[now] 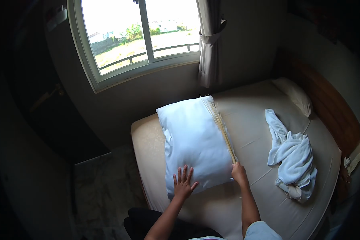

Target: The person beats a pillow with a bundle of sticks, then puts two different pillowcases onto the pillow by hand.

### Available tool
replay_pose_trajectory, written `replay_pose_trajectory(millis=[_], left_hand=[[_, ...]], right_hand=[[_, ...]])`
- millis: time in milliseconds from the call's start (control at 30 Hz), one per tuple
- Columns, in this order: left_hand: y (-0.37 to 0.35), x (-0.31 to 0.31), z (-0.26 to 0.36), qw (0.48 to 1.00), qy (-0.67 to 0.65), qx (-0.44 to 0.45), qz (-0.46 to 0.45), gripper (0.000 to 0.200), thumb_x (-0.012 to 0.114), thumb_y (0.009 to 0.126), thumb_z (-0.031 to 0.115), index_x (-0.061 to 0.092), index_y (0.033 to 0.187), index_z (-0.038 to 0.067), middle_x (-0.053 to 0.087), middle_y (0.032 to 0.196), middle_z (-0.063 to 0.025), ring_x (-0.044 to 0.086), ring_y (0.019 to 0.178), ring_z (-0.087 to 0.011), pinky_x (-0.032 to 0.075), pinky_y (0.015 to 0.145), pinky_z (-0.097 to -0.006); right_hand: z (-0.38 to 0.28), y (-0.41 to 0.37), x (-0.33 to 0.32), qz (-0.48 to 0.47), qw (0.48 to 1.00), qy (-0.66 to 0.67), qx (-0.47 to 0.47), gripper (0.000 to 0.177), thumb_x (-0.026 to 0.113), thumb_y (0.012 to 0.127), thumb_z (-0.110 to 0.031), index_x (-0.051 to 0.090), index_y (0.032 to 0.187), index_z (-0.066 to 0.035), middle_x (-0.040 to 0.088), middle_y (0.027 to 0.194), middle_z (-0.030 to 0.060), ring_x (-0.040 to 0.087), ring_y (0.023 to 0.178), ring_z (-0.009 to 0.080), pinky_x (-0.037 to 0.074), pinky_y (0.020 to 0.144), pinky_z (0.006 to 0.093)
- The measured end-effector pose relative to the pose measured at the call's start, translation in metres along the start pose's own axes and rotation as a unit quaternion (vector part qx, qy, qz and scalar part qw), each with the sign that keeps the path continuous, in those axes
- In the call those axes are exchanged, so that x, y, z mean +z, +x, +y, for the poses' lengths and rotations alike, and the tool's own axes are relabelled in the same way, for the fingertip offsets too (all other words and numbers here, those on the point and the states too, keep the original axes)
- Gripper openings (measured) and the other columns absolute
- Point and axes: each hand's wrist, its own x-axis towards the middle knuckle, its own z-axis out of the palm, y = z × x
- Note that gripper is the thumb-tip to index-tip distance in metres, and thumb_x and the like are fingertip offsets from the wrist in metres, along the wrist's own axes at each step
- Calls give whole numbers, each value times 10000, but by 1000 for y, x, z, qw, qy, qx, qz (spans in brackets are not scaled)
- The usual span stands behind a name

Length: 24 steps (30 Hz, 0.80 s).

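Observation:
A white pillow [192,140] lies flat on the bed in front of me. My left hand [184,184] rests on its near left part, fingers spread. My right hand [239,173] is closed around the handle end of a stick broom [222,128] made of thin straw-coloured sticks. The broom lies along the pillow's right side, its loose tips fanning out at the far right corner.
The bed [252,148] has a beige fitted sheet. A crumpled white cloth [294,156] lies to the right, and another pillow [294,96] sits by the wooden headboard [324,96]. Beyond the bed are a window [148,64] and a tied grey curtain [210,44].

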Motion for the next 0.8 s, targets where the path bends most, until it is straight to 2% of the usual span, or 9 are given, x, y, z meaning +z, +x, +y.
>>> replay_pose_trajectory(millis=[100, 167, 267, 333, 400, 500, 567, 633, 800], left_hand=[[-8, 3, 1, 1000, -13, -10, 6, 730, 416, 808, 597, 159, 1407, 267, 32, 1481, -14, 12, 1359, -258, 61, 1050, -518], [-7, 3, 3, 1000, -12, -13, 5, 733, 420, 806, 597, 161, 1407, 266, 36, 1481, -15, 13, 1358, -258, 60, 1050, -519], [-7, 5, 3, 1000, -14, -8, 6, 741, 429, 802, 597, 166, 1407, 257, 43, 1480, -26, 13, 1358, -266, 55, 1047, -522], [-9, 5, 1, 1000, -16, -3, 7, 750, 441, 802, 589, 170, 1407, 239, 42, 1480, -43, 12, 1357, -281, 56, 1042, -529], [-12, 6, -5, 1000, -15, 8, 18, 744, 437, 799, 597, 177, 1405, 252, 50, 1479, -35, 21, 1357, -274, 55, 1047, -519], [-23, 2, -9, 1000, -19, 18, 5, 735, 468, 786, 587, 201, 1397, 277, 73, 1477, -20, 43, 1357, -258, 52, 1060, -487], [-33, 0, -13, 1000, -27, 13, 1, 751, 502, 771, 571, 204, 1395, 279, 77, 1477, -20, 40, 1357, -254, 49, 1060, -488], [-46, 2, -18, 999, -34, 9, -2, 768, 569, 750, 516, 219, 1389, 276, 83, 1475, -19, 35, 1359, -243, 55, 1057, -496], [-93, 29, -32, 994, -87, 15, 59, 660, 601, 760, 427, 334, 1338, 252, 186, 1449, -19, 104, 1348, -242, 81, 1053, -483]], right_hand=[[-52, -10, -103, 159, 976, 147, -12, 218, 402, 918, -182, 456, 833, 11, 551, 667, 243, 556, 643, 410, 409, 518, 452], [-61, -11, -143, 312, 851, 418, -56, 280, 424, 935, -275, 412, 809, -25, 389, 601, 14, 340, 444, 96, 257, 382, 247], [-91, -20, -160, 467, 667, 541, -210, 312, 424, 929, -345, 386, 818, -57, 292, 632, -18, 210, 473, 33, 196, 399, 167], [-69, -14, -87, 444, 673, 563, -181, 301, 437, 918, -307, 410, 807, -29, 418, 589, 62, 367, 411, 143, 317, 389, 255], [-13, -13, -4, 156, 974, 68, -152, 241, 445, 897, -218, 430, 801, 3, 527, 631, 228, 524, 531, 382, 406, 478, 431], [-5, -30, -13, -4, 995, 54, -79, 176, 445, 875, -145, 442, 802, 15, 524, 715, 312, 513, 716, 494, 375, 588, 544], [-44, -29, -89, 129, 974, 169, -84, 216, 433, 910, -186, 429, 793, -5, 516, 584, 211, 540, 538, 373, 390, 467, 407], [-79, -34, -148, 191, 864, 458, -85, 252, 394, 944, -276, 383, 813, -62, 293, 575, -26, 244, 434, 44, 215, 378, 208], [-111, -19, -127, 472, 638, 534, -291, 348, 410, 925, -370, 305, 750, -88, 224, 597, -23, 180, 460, 48, 177, 381, 179]])
